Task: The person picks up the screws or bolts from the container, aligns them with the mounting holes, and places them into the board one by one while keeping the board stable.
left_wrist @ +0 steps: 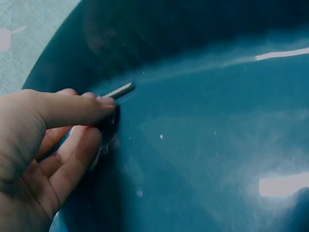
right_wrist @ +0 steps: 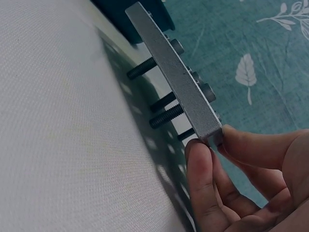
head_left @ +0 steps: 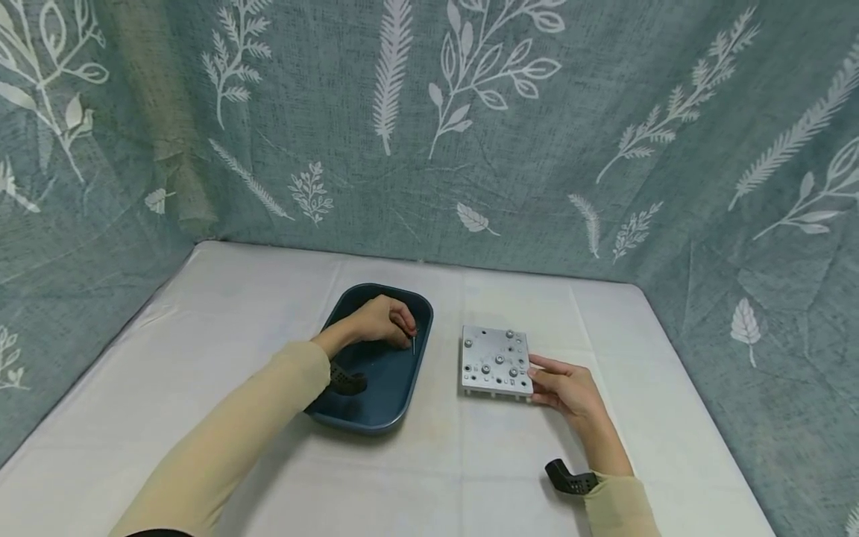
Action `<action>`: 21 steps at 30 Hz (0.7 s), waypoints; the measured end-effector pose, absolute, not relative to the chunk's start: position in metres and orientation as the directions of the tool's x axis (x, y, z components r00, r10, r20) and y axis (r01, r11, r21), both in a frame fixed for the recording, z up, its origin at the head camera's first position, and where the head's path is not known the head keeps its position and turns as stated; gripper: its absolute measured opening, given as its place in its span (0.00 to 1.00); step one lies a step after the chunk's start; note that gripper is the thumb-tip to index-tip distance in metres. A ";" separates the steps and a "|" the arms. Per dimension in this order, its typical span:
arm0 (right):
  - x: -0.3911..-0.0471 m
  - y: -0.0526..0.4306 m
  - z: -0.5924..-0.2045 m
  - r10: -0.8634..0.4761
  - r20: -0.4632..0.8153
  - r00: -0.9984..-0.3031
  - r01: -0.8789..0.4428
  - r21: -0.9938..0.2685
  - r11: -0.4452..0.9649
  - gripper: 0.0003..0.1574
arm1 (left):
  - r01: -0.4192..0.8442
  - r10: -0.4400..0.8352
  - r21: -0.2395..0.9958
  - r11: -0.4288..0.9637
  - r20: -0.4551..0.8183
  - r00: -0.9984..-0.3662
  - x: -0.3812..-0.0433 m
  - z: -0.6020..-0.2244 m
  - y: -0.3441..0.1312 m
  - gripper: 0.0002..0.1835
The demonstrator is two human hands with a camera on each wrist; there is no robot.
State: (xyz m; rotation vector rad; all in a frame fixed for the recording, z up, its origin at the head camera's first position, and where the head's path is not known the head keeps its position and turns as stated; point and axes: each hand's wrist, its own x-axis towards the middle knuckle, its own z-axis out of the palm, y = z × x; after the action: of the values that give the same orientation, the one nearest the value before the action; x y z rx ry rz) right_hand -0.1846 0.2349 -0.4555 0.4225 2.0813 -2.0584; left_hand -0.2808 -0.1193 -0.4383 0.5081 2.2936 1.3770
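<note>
Over the far right part of the dark blue tray (head_left: pixel 359 426), my left hand (head_left: pixel 384 321) pinches a thin metal rod (left_wrist: pixel 121 91) between thumb and fingers. One end of the rod sticks out past the fingertips; the rest is hidden by them. To the tray's right, my right hand (head_left: pixel 565 386) grips the right edge of a square silver metal plate (head_left: pixel 485 353), thumb on one face and fingers below. Several socket-head screws (right_wrist: pixel 207 92) sit in the plate. Their threaded shanks (right_wrist: pixel 165 116) stick out underneath, and the plate is held tilted just above the white cloth.
A white cloth (head_left: pixel 429 492) covers the table. Green leaf-patterned curtains (head_left: pixel 429 201) hang along its back and both sides. Each wrist wears a black camera mount (head_left: pixel 570 477); the left one (head_left: pixel 347 382) hangs over the tray.
</note>
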 end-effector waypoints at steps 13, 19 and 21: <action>-0.184 0.235 -0.454 0.068 -0.330 -0.941 0.331 -0.944 0.000 0.27 | 0.235 0.663 0.864 0.446 -0.143 -0.735 -0.283 -0.439 -0.118 0.14; -0.184 0.237 -0.456 0.068 -0.328 -0.942 0.328 -0.945 -0.004 0.27 | 0.257 0.683 0.846 0.467 -0.161 -0.712 -0.280 -0.437 -0.118 0.14; -0.184 0.237 -0.457 0.072 -0.329 -0.942 0.329 -0.944 -0.009 0.26 | 0.253 0.689 0.850 0.461 -0.165 -0.705 -0.280 -0.437 -0.119 0.14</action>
State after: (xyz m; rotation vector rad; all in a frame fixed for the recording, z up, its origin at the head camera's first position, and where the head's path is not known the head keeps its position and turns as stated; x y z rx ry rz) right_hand -0.1841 0.2372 -0.4568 0.4269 2.0725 -2.0650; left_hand -0.2799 -0.1185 -0.4367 0.7841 2.2193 1.1725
